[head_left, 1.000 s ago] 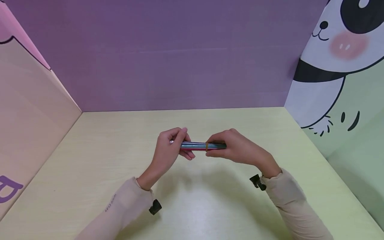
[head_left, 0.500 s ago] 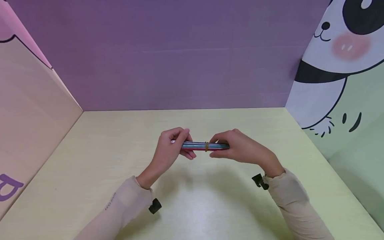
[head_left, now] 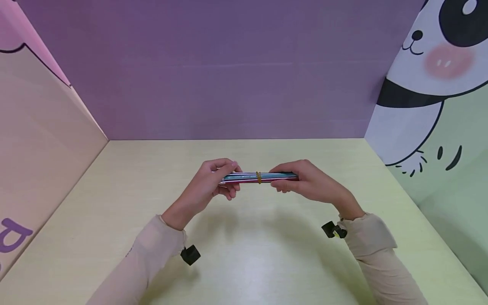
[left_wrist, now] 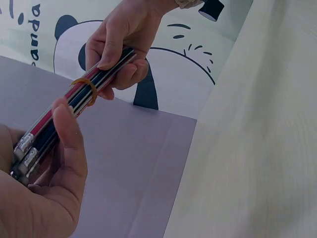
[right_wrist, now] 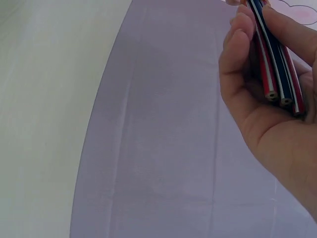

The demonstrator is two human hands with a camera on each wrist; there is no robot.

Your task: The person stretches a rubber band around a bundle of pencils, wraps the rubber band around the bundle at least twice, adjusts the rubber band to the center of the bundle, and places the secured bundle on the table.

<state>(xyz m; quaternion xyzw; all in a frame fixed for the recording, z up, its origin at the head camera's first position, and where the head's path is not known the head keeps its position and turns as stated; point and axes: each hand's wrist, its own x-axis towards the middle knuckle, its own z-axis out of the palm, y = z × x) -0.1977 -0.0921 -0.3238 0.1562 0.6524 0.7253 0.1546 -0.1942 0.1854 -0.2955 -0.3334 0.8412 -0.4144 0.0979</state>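
Observation:
A bundle of pencils (head_left: 248, 177), striped red, dark blue and white, is held level above the table between both hands. Around its middle sits a yellowish rubber band (head_left: 259, 177), doubled and also plain in the left wrist view (left_wrist: 90, 88). My left hand (head_left: 206, 184) grips the end with the metal ferrules, thumb on top. The other end is in my right hand (head_left: 310, 180), pinched between thumb and fingers. In the right wrist view the flat, unsharpened pencil ends (right_wrist: 280, 96) point into the right palm.
The pale wooden table (head_left: 244, 262) stretches below the hands. A purple panel (head_left: 236, 72) stands at the back, a pinkish panel (head_left: 42, 127) at left and a green panda-print panel (head_left: 450, 140) at right. Dark clips (head_left: 190, 255) hang at the sleeve cuffs.
The right hand has slid outward along the pencils, off the rubber band, which is now in the open between the hands. The bundle has risen slightly, and the left hand has shifted toward its end.

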